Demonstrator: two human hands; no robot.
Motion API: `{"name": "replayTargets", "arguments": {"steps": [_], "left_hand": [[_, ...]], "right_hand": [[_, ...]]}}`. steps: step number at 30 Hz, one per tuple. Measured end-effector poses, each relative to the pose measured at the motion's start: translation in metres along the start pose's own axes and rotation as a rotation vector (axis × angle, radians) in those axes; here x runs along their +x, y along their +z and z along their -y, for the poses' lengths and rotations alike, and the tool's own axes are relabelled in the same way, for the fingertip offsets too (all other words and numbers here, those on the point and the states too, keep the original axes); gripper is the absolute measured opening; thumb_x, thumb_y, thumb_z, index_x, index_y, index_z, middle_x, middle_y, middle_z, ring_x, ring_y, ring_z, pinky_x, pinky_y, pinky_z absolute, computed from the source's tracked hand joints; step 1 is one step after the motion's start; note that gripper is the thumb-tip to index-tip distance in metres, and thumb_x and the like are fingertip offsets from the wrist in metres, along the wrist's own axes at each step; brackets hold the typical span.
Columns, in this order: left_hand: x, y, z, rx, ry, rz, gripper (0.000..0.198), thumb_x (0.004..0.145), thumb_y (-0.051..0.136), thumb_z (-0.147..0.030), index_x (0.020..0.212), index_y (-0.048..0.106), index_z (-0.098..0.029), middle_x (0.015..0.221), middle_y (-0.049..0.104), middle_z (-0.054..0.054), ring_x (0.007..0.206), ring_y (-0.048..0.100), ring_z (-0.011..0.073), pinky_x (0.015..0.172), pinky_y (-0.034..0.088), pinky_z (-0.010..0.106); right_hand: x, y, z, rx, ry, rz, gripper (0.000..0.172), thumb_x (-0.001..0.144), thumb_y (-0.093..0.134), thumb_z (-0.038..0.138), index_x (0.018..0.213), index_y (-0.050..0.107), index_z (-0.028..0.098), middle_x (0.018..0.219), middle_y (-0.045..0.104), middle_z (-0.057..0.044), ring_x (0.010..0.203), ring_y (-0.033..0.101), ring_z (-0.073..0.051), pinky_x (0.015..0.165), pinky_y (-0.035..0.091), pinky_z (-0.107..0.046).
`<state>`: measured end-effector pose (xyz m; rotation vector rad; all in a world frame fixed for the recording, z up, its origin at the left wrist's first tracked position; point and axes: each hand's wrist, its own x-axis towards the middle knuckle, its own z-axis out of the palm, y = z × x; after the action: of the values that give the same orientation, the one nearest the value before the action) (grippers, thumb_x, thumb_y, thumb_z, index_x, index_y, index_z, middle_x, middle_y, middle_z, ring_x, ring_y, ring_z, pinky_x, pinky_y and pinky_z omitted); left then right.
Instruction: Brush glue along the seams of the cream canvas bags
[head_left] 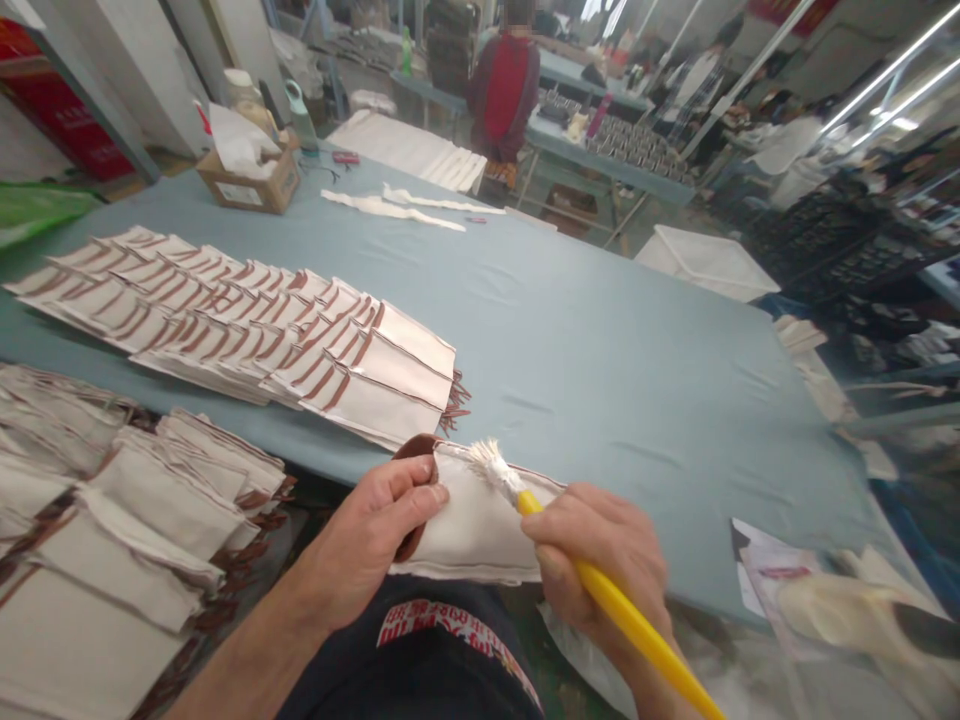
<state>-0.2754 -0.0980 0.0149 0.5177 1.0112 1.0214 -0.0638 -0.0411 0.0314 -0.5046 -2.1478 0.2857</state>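
Cream fabric, trimmed in brown, makes up the flat piece [476, 525] between the person's two hands, at the near edge of the blue-grey counter [570, 340]. Its long axis runs left to right across the body; whether it rests on the counter or is held just off it cannot be told. The left hand [379, 530] pinches its left end, thumb on top, beside the curved brown flap [409, 545]. The right hand [600, 555], at the piece's other end, is wrapped around the yellow handle [637, 625] of a brush.

That handle slants from lower right up toward the left, so the pale bristles [486, 458] lie at the piece's far long edge, nearer the left fingertips than the right end. Beyond the left hand, overlapping rows of similar pieces [409, 375] cover the counter's left side.
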Motion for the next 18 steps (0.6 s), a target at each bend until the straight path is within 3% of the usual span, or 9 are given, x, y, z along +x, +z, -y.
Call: {"name": "replayTargets", "arguments": {"steps": [5,12,18], "left_hand": [[0.000,0.004,0.000,-0.036,-0.002,0.021,0.030,0.081,0.085,-0.037,0.100,0.077,-0.015,0.070,0.067,-0.002,0.058,0.053,0.0118,0.070,0.053,0.026],[0.002,0.003,-0.001,0.116,0.052,-0.014,0.030,0.085,0.082,-0.044,0.089,0.072,-0.015,0.062,0.054,-0.006,0.054,0.040,0.0087,0.052,0.035,0.019],[0.002,0.000,-0.003,0.317,0.196,-0.031,0.018,0.091,0.075,-0.035,0.086,0.072,-0.018,0.072,0.065,-0.002,0.073,0.058,0.0159,0.074,0.052,0.024]], "right_hand": [[-0.009,-0.009,0.002,0.019,0.018,-0.005,0.009,0.106,0.054,0.022,0.107,0.063,0.021,0.065,0.064,0.002,0.049,0.051,-0.012,0.050,0.040,-0.027],[0.008,0.011,0.013,0.025,0.008,-0.056,0.015,0.111,0.049,0.025,0.103,0.061,0.021,0.061,0.060,0.004,0.046,0.047,-0.012,0.048,0.036,-0.027],[0.020,0.034,0.020,0.108,0.002,-0.065,0.022,0.114,0.044,0.030,0.101,0.060,0.023,0.059,0.059,0.005,0.045,0.046,-0.011,0.048,0.035,-0.028]]}}
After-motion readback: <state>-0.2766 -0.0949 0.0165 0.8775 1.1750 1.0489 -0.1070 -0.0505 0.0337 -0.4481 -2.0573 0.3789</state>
